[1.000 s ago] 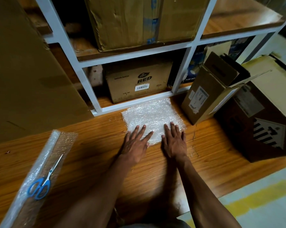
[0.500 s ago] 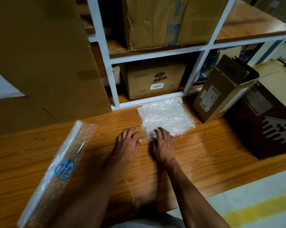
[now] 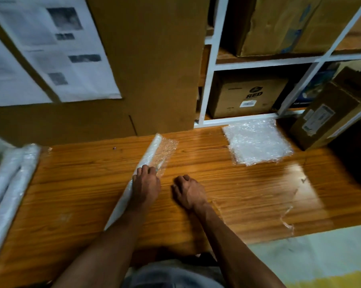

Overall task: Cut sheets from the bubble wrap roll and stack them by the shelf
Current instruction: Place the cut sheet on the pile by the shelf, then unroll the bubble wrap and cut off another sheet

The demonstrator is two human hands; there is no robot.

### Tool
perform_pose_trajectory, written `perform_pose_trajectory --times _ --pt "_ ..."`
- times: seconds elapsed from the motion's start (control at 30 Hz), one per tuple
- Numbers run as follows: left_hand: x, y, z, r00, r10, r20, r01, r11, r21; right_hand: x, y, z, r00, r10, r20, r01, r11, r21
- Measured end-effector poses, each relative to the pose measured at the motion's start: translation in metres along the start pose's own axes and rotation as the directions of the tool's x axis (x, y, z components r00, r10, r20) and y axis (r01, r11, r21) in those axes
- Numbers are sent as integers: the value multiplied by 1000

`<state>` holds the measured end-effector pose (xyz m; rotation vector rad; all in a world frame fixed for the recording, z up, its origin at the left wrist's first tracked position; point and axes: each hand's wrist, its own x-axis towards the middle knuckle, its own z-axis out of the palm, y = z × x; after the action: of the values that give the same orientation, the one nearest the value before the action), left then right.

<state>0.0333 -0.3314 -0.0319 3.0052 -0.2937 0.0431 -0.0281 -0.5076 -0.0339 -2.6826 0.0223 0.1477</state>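
Fingers of left hand (image 3: 145,185) curled on bubble wrap roll (image 3: 141,177), scissors hidden; right hand (image 3: 189,192) loosely curled, empty.

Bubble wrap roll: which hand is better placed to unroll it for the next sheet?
Left. The left hand already lies on the roll, fingers at its loose flap. The right hand is beside it over bare wood, holding nothing, free to pull the flap out.

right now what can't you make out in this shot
- Scissors: not seen in the head view; maybe under the left hand.
- Papers on the cardboard: print blurred.
- Rolls at left: cut off by the frame edge.
- Right hand: curled fingers hide its grip.
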Motion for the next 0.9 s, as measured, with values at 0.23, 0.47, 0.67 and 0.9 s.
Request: perform_pose_trajectory --times 0.23,0.47,0.67,0.9 --pt "-25 -48 -3 996 -31 79 26 997 69 -5 -82 34 985 131 109 -121 989 -89" --pt "-21 -54 -34 929 -218 298 274 948 -160 -17 -121 55 945 279 170 -249 952 -180" --pt "-23 -70 -44 705 -136 696 707 222 -672 -18 -130 48 899 399 178 -401 915 -26" --pt "-38 -89 -47 665 -7 747 747 11 -665 -25 -132 49 876 469 115 -461 744 484"
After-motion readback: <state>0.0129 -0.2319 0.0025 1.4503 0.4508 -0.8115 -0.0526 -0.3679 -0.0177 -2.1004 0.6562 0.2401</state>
